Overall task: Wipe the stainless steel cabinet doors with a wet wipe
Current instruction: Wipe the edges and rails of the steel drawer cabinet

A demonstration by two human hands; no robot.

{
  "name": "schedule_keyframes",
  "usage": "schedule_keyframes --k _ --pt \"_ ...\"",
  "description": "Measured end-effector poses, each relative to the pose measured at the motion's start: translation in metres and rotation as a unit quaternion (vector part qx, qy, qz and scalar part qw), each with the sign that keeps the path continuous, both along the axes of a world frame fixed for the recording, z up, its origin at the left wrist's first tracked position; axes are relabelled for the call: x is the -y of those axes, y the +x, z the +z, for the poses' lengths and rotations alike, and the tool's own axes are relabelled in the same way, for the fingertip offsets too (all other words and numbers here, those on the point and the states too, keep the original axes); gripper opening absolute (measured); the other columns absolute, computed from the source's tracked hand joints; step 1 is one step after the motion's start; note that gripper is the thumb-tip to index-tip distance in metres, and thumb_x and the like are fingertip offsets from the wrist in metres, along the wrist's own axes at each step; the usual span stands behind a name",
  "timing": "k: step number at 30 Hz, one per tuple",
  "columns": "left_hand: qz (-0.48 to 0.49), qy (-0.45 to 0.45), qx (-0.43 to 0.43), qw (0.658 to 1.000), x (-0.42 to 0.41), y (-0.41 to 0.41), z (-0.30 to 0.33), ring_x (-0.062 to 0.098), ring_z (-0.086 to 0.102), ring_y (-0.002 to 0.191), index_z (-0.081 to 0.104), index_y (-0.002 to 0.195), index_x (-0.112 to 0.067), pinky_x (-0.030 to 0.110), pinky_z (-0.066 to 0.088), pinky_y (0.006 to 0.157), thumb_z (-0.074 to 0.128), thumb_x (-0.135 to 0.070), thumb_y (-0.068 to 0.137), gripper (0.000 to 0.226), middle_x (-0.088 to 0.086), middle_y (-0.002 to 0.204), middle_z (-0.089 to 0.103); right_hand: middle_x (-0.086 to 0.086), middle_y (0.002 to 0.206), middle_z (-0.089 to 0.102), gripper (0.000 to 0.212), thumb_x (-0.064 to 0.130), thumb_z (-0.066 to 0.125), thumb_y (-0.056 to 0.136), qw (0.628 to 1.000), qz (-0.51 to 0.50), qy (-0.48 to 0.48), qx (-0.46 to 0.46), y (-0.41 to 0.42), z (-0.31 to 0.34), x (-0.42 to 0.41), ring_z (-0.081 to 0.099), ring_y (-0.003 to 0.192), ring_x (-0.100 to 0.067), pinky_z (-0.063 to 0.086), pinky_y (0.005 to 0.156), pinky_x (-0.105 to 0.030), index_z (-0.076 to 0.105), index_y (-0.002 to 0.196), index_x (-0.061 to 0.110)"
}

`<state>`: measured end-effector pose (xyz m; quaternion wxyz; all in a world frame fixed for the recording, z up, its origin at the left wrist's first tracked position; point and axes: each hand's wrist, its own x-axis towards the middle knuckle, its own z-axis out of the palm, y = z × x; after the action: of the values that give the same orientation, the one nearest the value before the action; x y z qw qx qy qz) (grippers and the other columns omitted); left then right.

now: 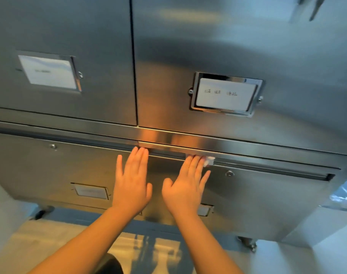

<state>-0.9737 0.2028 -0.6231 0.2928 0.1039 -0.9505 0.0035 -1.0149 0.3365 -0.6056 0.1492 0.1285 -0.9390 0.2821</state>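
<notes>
Left hand [131,181] flat, fingers straight on lower cabinet door [257,192], right hand [185,186] fingers pressing wet wipe [209,161] along its top edge

The floor [16,240] is pale and smooth, and it fills the frame from 6 to 8 o'clock. A warm yellow light [160,252] reflects on it near 6 o'clock. A small caster wheel [249,244] stands on the floor at 5 o'clock, and a dark one [42,212] at 8 o'clock. At 4 o'clock a pale wall surface [327,248] shows, with something bluish and blurred above it.
</notes>
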Motion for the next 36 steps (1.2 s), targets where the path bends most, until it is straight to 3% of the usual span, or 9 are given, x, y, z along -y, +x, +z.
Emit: schedule_keyframes --k 3,7,11,16,20,26,28,32,36 --pt "0.052 0.031 0.019 0.998 0.040 0.010 -0.001 0.035 0.029 0.145 0.032 0.148 -0.005 0.065 0.024 0.112 0.080 -0.017 0.062 0.099 0.018 0.153 0.037 -0.008 0.162 -0.017 0.087 0.043 0.028 0.082 0.999 0.025 0.033 0.011 0.010 -0.003 0.037 -0.025 0.146 -0.025 -0.020 0.117 -0.045 -0.008 0.156 0.014" --pt "0.044 0.018 0.040 0.998 0.066 0.016 -0.007 0.031 0.026 0.146 0.028 0.152 -0.010 0.066 0.027 0.111 0.081 -0.023 0.063 0.104 0.015 0.153 0.038 -0.014 0.159 0.024 0.089 0.038 0.051 0.072 0.998 0.038 0.043 -0.037 0.022 -0.007 0.079 0.016 0.149 -0.031 0.002 0.117 -0.049 0.029 0.152 0.007" --pt "0.034 -0.004 0.047 0.998 0.075 0.018 -0.006 0.027 0.025 0.145 0.027 0.152 -0.013 0.061 0.030 0.110 0.080 -0.038 0.070 0.100 0.013 0.152 0.040 -0.014 0.154 0.037 0.088 0.032 0.056 0.066 0.992 0.087 0.079 -0.053 0.028 -0.007 0.107 0.028 0.146 -0.030 0.010 0.114 -0.049 0.038 0.147 0.004" --pt "-0.004 0.009 0.038 0.999 0.084 0.024 -0.001 0.025 0.035 0.141 0.039 0.148 -0.015 0.061 0.034 0.107 0.083 -0.020 0.060 0.098 0.010 0.148 0.046 -0.010 0.159 0.026 0.085 0.034 0.051 0.072 0.975 0.131 0.165 -0.075 0.022 -0.008 0.097 0.005 0.147 -0.021 -0.007 0.118 -0.044 0.033 0.151 0.010" --pt "-0.027 0.054 0.043 0.997 0.083 0.025 -0.001 0.027 0.035 0.142 0.033 0.150 -0.016 0.057 0.037 0.109 0.081 -0.012 0.059 0.103 0.010 0.151 0.042 -0.008 0.158 0.030 0.085 0.029 0.059 0.071 0.951 0.168 0.225 -0.130 0.009 -0.010 0.072 0.020 0.147 -0.022 0.007 0.118 -0.048 0.035 0.151 0.012" --pt "-0.083 0.089 0.095 0.988 0.095 0.031 0.005 0.007 -0.020 0.145 -0.003 0.156 -0.025 0.038 -0.003 0.123 0.057 -0.008 0.086 0.093 -0.007 0.162 -0.010 -0.010 0.155 0.036 0.090 0.030 0.075 0.069 0.935 0.199 0.253 -0.149 0.007 -0.003 0.082 0.024 0.145 -0.023 0.014 0.123 -0.044 0.038 0.150 0.010" --pt "-0.086 0.074 0.108 0.988 0.103 0.035 0.011 0.007 -0.017 0.148 -0.005 0.156 -0.024 0.038 -0.008 0.123 0.053 -0.010 0.089 0.089 -0.008 0.162 -0.011 -0.009 0.153 0.039 0.091 0.032 0.079 0.068 0.933 0.201 0.259 -0.150 0.006 0.000 0.090 0.028 0.143 -0.024 0.016 0.119 -0.042 0.040 0.149 0.012" --pt "0.028 0.095 0.014 0.995 0.116 0.044 0.012 0.017 0.011 0.151 0.011 0.157 -0.015 0.043 0.004 0.123 0.059 -0.010 0.082 0.089 0.003 0.164 0.016 -0.008 0.158 0.028 0.091 0.026 0.076 0.078 0.926 0.214 0.270 -0.154 0.006 0.000 0.103 0.021 0.146 -0.025 0.011 0.116 -0.043 0.026 0.152 0.014" --pt "0.109 0.096 0.051 0.988 0.134 0.049 0.011 0.021 -0.013 0.151 -0.007 0.156 -0.015 0.050 -0.003 0.122 0.050 -0.017 0.089 0.089 0.004 0.165 -0.008 -0.006 0.158 -0.018 0.085 0.018 0.053 0.096 0.908 0.242 0.299 -0.167 0.012 0.010 0.120 -0.020 0.142 -0.022 -0.016 0.111 -0.038 -0.013 0.150 0.015"
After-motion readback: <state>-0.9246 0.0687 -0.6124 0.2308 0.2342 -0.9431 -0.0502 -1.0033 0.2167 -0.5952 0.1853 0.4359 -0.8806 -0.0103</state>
